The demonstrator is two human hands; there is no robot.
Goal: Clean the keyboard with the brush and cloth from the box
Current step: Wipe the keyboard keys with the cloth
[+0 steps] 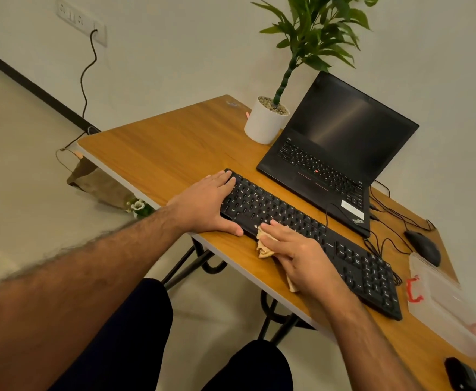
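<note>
The left hand (207, 204) lies flat on the left end of the black keyboard (310, 235), fingers straight and together – the right hand (296, 249) presses a tan cloth (263, 248) against the keyboard's near edge, fingers curled over it; the clear box (440, 303) sits far right on the table (174, 148)

Black keyboard (310, 235) with white legends; beige cloth (263, 246); wood-grain orange-brown desk (174, 148); black laptop (335, 153) with red accents; white pot (263, 122), green plant (313, 32); translucent box (445, 303) with red clasp; black mouse (423, 246).
</note>
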